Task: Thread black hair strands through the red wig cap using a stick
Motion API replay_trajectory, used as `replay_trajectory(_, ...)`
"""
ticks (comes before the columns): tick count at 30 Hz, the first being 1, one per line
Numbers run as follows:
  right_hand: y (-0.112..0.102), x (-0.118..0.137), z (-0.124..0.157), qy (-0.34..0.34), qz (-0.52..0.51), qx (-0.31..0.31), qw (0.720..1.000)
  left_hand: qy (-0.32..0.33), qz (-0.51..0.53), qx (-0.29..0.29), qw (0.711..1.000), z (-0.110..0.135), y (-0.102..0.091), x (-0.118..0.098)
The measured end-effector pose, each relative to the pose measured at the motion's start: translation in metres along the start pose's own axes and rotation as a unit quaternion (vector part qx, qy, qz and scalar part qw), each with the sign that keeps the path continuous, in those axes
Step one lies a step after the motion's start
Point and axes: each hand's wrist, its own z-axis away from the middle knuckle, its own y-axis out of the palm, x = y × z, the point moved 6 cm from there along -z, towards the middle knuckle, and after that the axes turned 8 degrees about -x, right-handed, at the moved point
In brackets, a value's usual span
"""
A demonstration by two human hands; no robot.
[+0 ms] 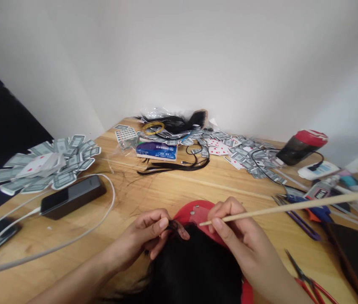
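My left hand point(151, 231) pinches a small dark strand piece with a reddish-brown end point(182, 232); its exact kind is hard to make out. In my right hand point(234, 230) is a wooden chopstick point(280, 208), held like a pen. Its thin tip points left, a little apart from the strand piece. Below both hands lies a mass of black hair point(194, 270), on top of a red rounded base point(194, 211). A few small silvery bits sit on the red surface.
Pliers with red handles point(308, 280) lie at the lower right, near a purple tool point(302, 223). On the left are a fan of playing cards point(74, 158), a black power bank point(74, 196) and a white cable point(112, 198). A blue box point(156, 150) and scattered cards point(245, 154) lie behind.
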Motion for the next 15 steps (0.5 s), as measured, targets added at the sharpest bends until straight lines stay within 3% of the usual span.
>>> replay_trajectory(9, -0.0014, 0.0016, -0.0023, -0.007, 0.005, -0.03, 1.0, 0.001, 0.0, -0.016, 1.0, 0.0007, -0.0025, 0.001)
replay_trajectory(15, -0.0007, -0.0026, -0.0011, 0.061, -0.113, -0.023, 0.991, 0.002, 0.034, -0.045, 0.998, 0.0017, -0.0066, 0.0006)
